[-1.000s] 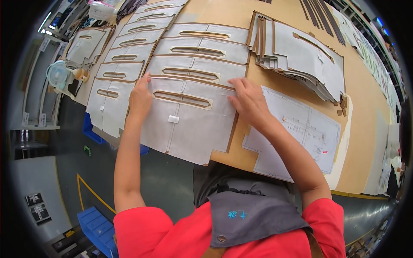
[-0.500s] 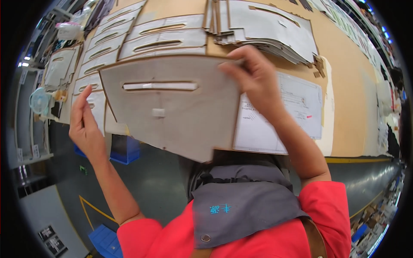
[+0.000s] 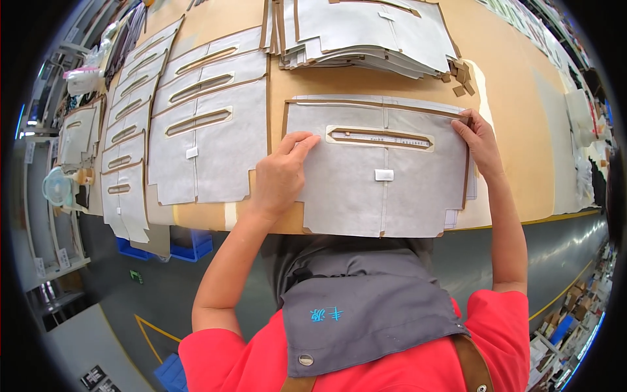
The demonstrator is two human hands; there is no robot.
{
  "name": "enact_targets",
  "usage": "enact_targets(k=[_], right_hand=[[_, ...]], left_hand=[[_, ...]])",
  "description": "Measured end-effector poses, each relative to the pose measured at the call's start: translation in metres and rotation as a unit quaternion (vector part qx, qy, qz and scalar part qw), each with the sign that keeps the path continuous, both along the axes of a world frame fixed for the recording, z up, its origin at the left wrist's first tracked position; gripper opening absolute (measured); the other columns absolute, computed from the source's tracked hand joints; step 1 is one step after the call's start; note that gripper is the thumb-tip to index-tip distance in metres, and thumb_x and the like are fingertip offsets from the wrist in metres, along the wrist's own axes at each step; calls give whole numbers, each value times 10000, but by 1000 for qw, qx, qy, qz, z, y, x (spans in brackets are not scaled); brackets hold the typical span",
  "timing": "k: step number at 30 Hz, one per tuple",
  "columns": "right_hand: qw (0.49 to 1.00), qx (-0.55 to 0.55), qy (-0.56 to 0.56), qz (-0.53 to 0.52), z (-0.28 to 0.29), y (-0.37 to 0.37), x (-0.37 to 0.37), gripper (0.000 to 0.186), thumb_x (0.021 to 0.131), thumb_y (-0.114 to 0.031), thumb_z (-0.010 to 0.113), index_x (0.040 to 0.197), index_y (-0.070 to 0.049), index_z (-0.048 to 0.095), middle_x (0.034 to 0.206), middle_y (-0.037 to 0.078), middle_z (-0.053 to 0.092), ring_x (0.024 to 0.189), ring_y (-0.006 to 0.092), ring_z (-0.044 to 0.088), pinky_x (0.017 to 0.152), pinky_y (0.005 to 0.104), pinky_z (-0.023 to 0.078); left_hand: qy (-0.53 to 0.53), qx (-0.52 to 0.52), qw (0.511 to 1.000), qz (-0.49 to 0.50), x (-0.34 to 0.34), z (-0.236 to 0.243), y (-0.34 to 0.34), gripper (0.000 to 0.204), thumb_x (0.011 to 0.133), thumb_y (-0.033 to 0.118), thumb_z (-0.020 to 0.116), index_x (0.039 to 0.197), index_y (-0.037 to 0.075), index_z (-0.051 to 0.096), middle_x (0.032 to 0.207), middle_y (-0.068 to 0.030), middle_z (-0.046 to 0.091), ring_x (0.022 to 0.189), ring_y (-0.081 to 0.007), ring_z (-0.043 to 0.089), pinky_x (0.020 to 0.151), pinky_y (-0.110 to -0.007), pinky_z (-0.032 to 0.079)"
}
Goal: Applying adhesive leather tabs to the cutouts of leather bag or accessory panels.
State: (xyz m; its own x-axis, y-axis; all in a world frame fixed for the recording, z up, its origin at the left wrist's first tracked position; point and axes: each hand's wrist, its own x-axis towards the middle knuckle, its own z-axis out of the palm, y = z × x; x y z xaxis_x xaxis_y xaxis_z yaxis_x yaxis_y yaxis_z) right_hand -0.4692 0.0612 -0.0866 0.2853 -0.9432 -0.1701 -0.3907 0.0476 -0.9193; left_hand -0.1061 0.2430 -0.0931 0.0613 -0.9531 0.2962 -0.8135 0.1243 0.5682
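- Pale blue desk fan (image 3: 55, 186) and small bins at far left, on a side shelf beside the table.
- Overlapping rows of grey-white panels (image 3: 196, 140) with tan-edged slots, laid across the left part of the tan table (image 3: 522, 130); blue crates (image 3: 189, 243) on the floor below the table edge.
- Left hand (image 3: 281, 176): open, palm down, fingers spread flat on the left part of the front panel, thumb pointing toward the slot; pressing, not gripping.
- Grey-white front panel (image 3: 366, 189): flat on the table directly ahead, bottom edge overhanging the near table edge, long tan-bordered slot (image 3: 380, 137) across its upper half, small white tag (image 3: 384, 174) below the slot; seemingly lying on top of similar sheets whose edges show at right.
- Stack of finished panels (image 3: 366, 32) behind it, near the far side of the table, small tan offcuts (image 3: 460, 75) beside it.
- Right hand (image 3: 480, 140): curled over the upper right corner of the front panel, fingertips pinching or pushing that edge; exact grip hard to tell.
- For good placement, judged from the layout: left palm kept firm as an anchor, right corner nudged until edges sit flush with the sheets beneath, slot straight, no wrinkle.
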Motion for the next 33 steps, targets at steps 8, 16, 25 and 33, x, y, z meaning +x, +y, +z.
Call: enact_targets(k=[8, 16, 25, 33], right_hand=[[995, -78, 56, -30, -6, -5, -5, 250, 917, -165, 711, 1101, -37, 600, 754, -59, 496, 699, 36, 435, 644, 202, 391], [990, -82, 105, -44, -6, -14, -10, 386, 874, -144, 750, 1216, -39, 605, 771, -48, 419, 706, 80, 395, 670, 223, 402], [918, -343, 195, 38, 5, 46, -3, 263, 867, -38, 700, 1126, -58, 662, 1114, 122, 642, 1045, 298, 598, 907, 369, 488], [880, -381, 257, 118, -1, 74, -6, 324, 846, -35, 694, 1167, -71, 693, 1176, 52, 668, 1066, 266, 601, 929, 370, 479]], left_hand=[[-98, -5, 995, 5, -14, -5, -11, 388, 824, -48, 571, 1136, 150, 689, 1141, 15, 649, 787, -238, 695, 613, -355, 570], [-116, 1, 993, 6, -27, -6, -9, 446, 819, -73, 566, 1183, 159, 680, 1173, 1, 647, 800, -234, 693, 635, -345, 573], [-141, 9, 990, 5, -27, -3, -7, 514, 789, -106, 556, 1216, 158, 669, 1203, -11, 641, 842, -236, 699, 650, -343, 574], [-151, 20, 988, 3, -30, -1, -7, 484, 823, -110, 555, 1217, 147, 668, 1190, -28, 642, 884, -234, 693, 658, -340, 567]])
